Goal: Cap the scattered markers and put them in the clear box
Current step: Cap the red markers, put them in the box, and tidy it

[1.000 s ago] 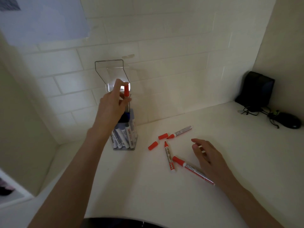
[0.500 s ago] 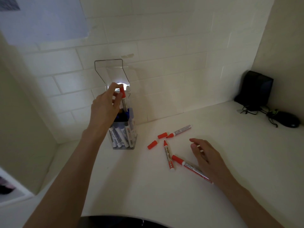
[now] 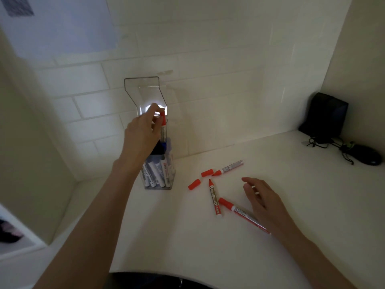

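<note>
The tall clear box [image 3: 157,174] stands by the tiled wall with its lid flipped up, and several markers stand inside it. My left hand [image 3: 141,132] pinches a capped red marker [image 3: 163,126] upright over the box's opening. On the counter lie two loose red caps [image 3: 206,172] [image 3: 194,184], two uncapped red markers [image 3: 228,168] [image 3: 214,199] and a capped red marker [image 3: 241,212]. My right hand [image 3: 263,200] hovers with relaxed fingers just above the capped one's rear end and holds nothing.
A black box-shaped device [image 3: 325,115] stands in the far right corner, with tangled cables [image 3: 325,141] and a black mouse [image 3: 367,156] beside it. The white counter [image 3: 187,247] meets side walls at left and right. Its rounded front edge runs along the bottom.
My left hand has shifted the red-capped marker slightly left and lower over the box's opening. My right hand has stayed almost still above the counter.
</note>
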`<state>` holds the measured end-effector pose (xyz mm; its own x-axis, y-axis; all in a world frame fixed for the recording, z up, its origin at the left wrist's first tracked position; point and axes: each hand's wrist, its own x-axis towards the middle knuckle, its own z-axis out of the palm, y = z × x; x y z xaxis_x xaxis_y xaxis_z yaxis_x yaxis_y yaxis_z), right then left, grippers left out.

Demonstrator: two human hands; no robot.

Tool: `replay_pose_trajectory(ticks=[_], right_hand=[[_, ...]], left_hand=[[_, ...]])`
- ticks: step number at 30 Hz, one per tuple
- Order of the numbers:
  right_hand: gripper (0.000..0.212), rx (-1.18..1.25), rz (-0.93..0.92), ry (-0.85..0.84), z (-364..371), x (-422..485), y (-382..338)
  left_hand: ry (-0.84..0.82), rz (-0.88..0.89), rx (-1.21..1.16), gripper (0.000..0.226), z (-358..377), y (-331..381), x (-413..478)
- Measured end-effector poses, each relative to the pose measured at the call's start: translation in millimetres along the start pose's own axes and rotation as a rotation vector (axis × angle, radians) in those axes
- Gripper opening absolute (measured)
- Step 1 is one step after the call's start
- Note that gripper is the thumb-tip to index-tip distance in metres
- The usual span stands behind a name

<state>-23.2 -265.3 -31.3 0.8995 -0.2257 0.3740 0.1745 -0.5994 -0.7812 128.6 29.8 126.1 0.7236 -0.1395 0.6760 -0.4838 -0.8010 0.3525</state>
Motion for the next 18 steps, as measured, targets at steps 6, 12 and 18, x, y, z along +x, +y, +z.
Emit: replay_pose_trajectory(ticks=[6,12,18], right_hand=[[0.025,-0.007,0.006,0.000,0,1,-1],[0.023,-0.009,-0.015,-0.018,-1,1,-1],[0.034,-0.210,-0.057,-0.228,-14,2,-10]], left_hand=[[0.009,-0.076,-0.032,0.024,1,-17,-11],[0.040,-0.132,-0.271,0.059,-2,-13,-24],[0.202,0.012,-0.290,0.027,-2,18,-86]])
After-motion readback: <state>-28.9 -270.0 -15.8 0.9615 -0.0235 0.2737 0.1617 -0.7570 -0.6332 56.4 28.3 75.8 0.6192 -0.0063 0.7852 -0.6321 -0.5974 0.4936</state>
